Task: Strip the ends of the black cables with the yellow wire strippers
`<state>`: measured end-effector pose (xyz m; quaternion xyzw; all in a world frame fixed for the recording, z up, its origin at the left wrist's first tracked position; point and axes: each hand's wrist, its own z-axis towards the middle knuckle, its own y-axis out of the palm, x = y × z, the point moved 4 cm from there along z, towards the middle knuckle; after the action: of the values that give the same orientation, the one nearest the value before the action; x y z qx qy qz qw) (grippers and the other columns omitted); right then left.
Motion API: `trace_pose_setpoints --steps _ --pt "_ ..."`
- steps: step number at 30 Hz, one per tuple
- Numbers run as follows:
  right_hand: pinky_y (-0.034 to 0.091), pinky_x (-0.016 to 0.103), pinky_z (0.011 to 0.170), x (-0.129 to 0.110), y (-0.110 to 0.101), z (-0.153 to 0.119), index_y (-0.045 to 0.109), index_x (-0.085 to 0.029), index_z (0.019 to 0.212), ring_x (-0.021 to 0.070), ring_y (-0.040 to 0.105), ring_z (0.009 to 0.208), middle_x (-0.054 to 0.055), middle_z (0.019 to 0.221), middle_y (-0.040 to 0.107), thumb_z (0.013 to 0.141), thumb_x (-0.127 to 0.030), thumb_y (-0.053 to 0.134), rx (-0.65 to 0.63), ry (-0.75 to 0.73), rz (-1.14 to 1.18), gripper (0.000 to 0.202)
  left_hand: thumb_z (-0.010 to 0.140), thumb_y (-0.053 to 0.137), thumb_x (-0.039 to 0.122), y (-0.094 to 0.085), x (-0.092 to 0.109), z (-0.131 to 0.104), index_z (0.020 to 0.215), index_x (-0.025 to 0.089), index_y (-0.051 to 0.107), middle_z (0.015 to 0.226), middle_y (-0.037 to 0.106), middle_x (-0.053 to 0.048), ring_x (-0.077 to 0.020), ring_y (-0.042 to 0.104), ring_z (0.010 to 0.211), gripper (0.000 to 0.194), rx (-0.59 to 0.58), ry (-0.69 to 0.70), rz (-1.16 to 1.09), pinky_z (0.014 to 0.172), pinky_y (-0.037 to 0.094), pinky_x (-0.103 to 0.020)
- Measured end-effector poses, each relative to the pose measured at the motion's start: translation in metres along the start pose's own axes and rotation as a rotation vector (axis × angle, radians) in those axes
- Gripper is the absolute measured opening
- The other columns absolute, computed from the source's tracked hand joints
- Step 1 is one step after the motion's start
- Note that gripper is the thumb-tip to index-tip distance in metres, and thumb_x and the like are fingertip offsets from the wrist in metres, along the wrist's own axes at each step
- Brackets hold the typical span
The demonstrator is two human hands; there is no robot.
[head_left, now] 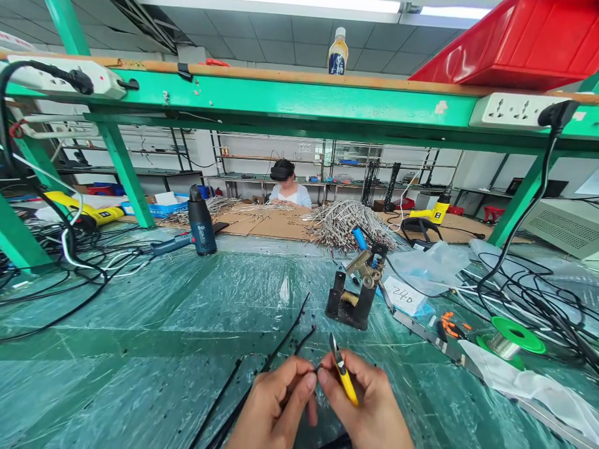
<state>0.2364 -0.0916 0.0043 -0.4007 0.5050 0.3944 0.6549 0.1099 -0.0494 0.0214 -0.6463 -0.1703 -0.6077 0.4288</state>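
Note:
Just below the middle of the view, my left hand (281, 399) is closed, pinching the thin dark end of a black cable between thumb and forefinger. Close beside it, my right hand (365, 399) is closed around yellow-handled cutters (344, 374), whose metal jaws point up and away from me. My right thumb and forefinger also meet the cable's tip, so the two hands almost touch. Several black cables (287, 337) lie on the bench under and left of my left hand, with their far ends pointing away. My fingers hide most of the held cable.
A soldering iron stand (350, 299) is ahead. A heat gun (201, 221) stands at the left; a bundle of pale wires (350, 221) lies behind. At the right are a solder spool (510, 340) and tangled black cords (547, 280). A green shelf beam (299, 100) crosses above. Someone sits opposite.

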Motion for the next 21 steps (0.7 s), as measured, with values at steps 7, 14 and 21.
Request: trace_pose_setpoints --steps 7,14,21 --pt "0.046 0.022 0.06 0.005 0.0 0.0 0.057 -0.016 0.083 0.0137 0.053 0.064 0.001 0.072 0.058 0.085 -0.038 0.051 -0.13 -0.007 -0.127 0.023 0.092 0.039 0.047 0.001 -0.003 0.003 0.064 0.019 0.051 0.049 0.05 0.003 -0.0121 0.043 0.047 0.041 -0.064 -0.026 -0.022 0.051 0.032 -0.023" --pt "0.048 0.023 0.065 -0.005 -0.003 0.0 0.057 -0.018 0.08 0.0154 0.06 0.067 0.002 0.072 0.063 0.08 -0.022 0.05 -0.081 -0.169 -0.381 0.008 0.089 0.047 0.05 0.008 -0.013 0.002 0.066 0.018 0.053 0.043 0.047 0.006 -0.0072 0.029 0.033 0.04 -0.139 -0.209 -0.273 0.036 0.02 -0.021" --pt "0.045 0.023 0.062 -0.019 -0.008 -0.005 0.056 -0.019 0.087 0.0135 0.057 0.067 -0.001 0.074 0.057 0.074 -0.011 0.051 -0.009 -0.409 -0.464 0.017 0.087 0.052 0.032 0.009 -0.014 0.007 0.067 0.014 0.058 0.035 0.046 0.006 -0.0031 0.019 0.025 0.028 -0.185 -0.308 -0.701 0.03 0.011 -0.018"
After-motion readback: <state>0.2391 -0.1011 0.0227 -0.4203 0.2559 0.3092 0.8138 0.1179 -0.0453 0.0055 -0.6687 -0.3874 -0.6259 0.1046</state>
